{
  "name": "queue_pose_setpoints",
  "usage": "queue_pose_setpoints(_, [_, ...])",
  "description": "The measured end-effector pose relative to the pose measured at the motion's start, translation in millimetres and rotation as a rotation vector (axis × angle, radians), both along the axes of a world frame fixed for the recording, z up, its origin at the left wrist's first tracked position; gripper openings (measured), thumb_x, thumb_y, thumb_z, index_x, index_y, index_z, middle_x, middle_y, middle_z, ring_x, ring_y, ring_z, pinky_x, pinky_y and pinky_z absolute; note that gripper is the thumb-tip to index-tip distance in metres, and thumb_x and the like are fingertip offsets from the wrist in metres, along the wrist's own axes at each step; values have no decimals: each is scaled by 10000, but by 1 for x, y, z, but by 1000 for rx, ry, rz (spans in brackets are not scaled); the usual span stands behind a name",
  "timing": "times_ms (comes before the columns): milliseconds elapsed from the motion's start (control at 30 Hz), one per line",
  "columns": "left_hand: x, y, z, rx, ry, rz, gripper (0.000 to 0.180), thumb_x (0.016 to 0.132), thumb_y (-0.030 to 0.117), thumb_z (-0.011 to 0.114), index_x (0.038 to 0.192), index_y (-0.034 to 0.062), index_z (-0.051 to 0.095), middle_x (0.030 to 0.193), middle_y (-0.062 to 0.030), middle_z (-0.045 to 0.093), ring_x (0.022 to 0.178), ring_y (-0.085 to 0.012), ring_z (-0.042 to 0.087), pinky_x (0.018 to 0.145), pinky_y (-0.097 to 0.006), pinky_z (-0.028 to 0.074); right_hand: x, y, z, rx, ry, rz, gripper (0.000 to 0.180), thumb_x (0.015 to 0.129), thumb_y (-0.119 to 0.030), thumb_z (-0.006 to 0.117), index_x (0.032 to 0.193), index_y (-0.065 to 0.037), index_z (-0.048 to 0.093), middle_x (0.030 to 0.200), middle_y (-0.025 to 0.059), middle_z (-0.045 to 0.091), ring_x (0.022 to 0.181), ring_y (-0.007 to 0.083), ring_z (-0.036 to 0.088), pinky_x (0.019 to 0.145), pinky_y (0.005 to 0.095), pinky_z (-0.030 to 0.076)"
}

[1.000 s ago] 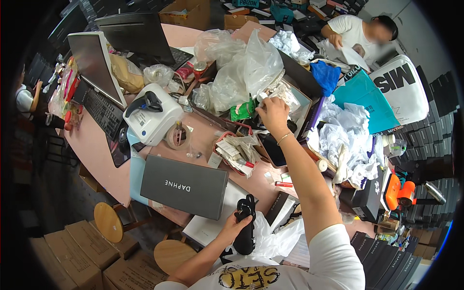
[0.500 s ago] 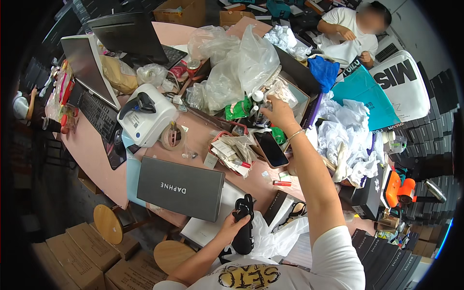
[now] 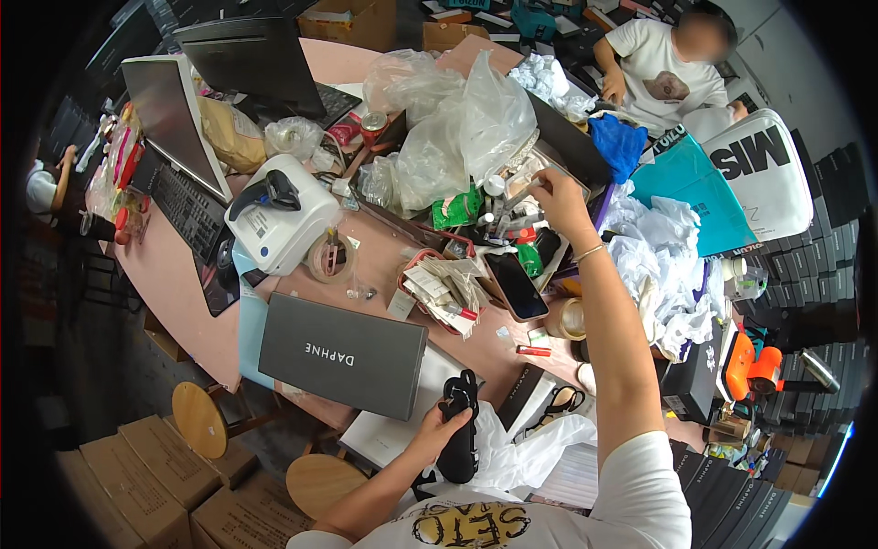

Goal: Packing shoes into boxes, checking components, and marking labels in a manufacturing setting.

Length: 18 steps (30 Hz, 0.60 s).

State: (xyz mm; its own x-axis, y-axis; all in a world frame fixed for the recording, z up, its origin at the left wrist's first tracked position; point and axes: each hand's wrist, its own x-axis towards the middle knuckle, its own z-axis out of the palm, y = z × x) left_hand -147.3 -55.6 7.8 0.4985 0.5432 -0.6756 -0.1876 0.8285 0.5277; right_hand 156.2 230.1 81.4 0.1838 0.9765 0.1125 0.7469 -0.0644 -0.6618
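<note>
My left hand [image 3: 437,432] grips a black sandal [image 3: 460,444] by its strappy upper part, near my body. Far forward, my right hand [image 3: 563,203] is over an open box of clutter, its fingers pinched together; what they hold, if anything, I cannot make out. Close by are small bottles [image 3: 494,186], a green packet [image 3: 456,209] and crumpled pale paper. A phone [image 3: 516,285] leans at the near side of that box. Right of my left hand, another strappy sandal [image 3: 560,403] lies in an open shoebox beside white tissue paper [image 3: 512,457].
A dark grey shoebox [image 3: 343,355] lies left of my left hand. Behind it stand a white label printer [image 3: 282,220] with a scanner on top, and monitors [image 3: 174,119]. White crumpled paper [image 3: 654,265] is heaped right of my arm. Another person [image 3: 672,73] sits at the far right.
My right hand has moved right, away from the small bottles. My left hand keeps its hold on the sandal. The person at far right has lowered their hands and the white material.
</note>
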Motion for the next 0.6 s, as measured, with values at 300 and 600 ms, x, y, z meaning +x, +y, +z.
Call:
queue_pose_setpoints(300, [-2, -1, -3, -13, -6, 31, 396, 882, 288, 680, 1140, 39, 513, 957, -20, 588, 814, -101, 574, 737, -260, 497, -2, -1, -6, -6, -117, 145, 272, 787, -197, 626, 974, 0, 639, 916, 209, 651, 854, 341, 645, 794, 388, 499])
queue_pose_setpoints(600, [0, 0, 2, -9, -23, 7, 385, 885, 274, 676, 1145, 42, 511, 954, -21, 588, 800, -102, 578, 727, -259, 501, -56, 5, -27, -220, -552, -30, 299, 780, -347, 648, 873, -72, 718, 1048, 139, 621, 1072, 337, 534, 923, 591, 363])
